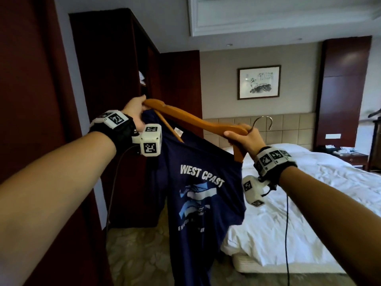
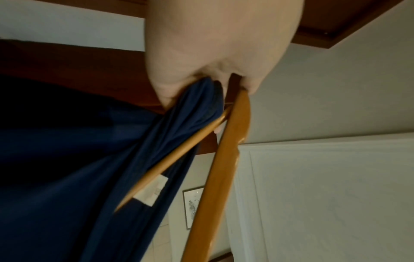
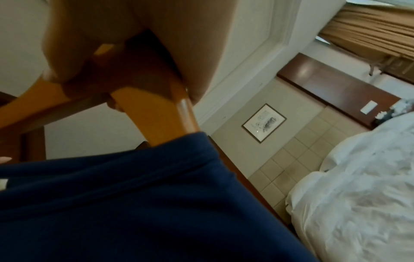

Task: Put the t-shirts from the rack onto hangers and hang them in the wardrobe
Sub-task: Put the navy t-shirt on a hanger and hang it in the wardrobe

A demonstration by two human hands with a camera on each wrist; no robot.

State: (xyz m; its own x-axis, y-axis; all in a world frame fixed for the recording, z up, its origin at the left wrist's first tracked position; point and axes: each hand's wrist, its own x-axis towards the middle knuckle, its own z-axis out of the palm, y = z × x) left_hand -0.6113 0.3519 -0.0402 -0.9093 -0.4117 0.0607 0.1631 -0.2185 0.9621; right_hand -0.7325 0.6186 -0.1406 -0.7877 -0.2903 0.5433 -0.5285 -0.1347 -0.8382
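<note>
One navy blue t-shirt [image 1: 198, 182] hangs in the air between the two hands, with white letters "WEST CPAST" across the chest, a light blue and white graphic under them, and a smaller line of white text lower down that is too blurred to read. A small white label [image 1: 178, 132] sits inside its collar. There is one wooden hanger [image 1: 195, 120], orange-brown and glossy, with one silver metal hook [image 1: 265, 121] that rises just beyond the right hand. The hanger is tilted, its far end higher at the left hand and its middle lower at the right hand. The left hand [image 1: 135, 112] grips the end of the hanger together with a bunch of the shirt's blue cloth; in the left wrist view the fingers [image 2: 170, 92] are curled around the gathered cloth and the wood. The right hand [image 1: 244, 138] is closed around the middle of the hanger, beside the hook, and below this hand the other arm of the hanger goes inside the shirt's shoulder. The shirt's body falls down below both hands. One dark wooden wardrobe [image 1: 115, 79] stands behind the left hand. One bed [image 1: 309, 193] with white crumpled sheets lies under and beyond the right hand, and one framed picture [image 1: 259, 82] hangs on the wall above it.
</note>
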